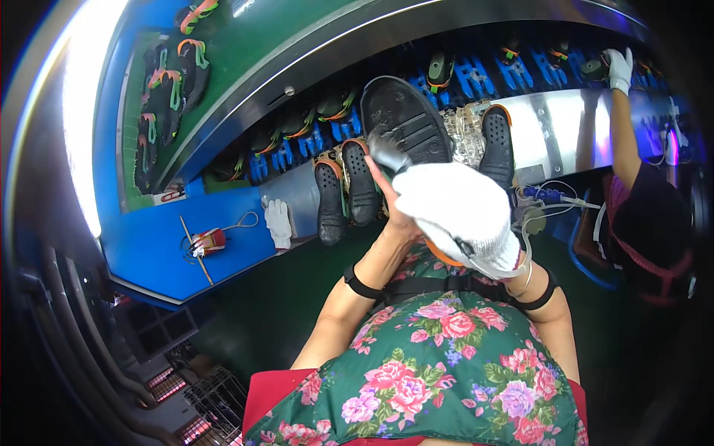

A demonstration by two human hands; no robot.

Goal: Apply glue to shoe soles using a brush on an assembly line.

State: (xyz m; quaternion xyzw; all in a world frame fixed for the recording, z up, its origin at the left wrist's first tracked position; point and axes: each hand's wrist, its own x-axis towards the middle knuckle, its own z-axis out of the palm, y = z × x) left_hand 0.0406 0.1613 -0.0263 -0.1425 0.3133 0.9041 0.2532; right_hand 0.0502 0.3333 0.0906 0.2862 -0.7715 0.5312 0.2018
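Note:
In front of my chest, my right hand (455, 208) wears a white knit glove and is closed on a brush (387, 152), whose grey bristles are smeared by motion. My bare left hand (400, 212) is close against it, one finger stretched along its left side. An orange edge (442, 253) shows below the glove; the rest of that piece is hidden. Beyond the brush is a large black shoe-shaped piece (405, 111) with ribs. Black clogs with holes and orange rims (361, 182) (329, 195) lie left of my hands, and another clog (497, 145) is on the right.
Across the far side runs a conveyor line with blue shoe holders (472, 78). A blue side table (141, 245) bears a red container (210, 241) with a stick; a white glove (278, 223) lies beside it. At right, a co-worker's gloved hand (619, 70) reaches into the line.

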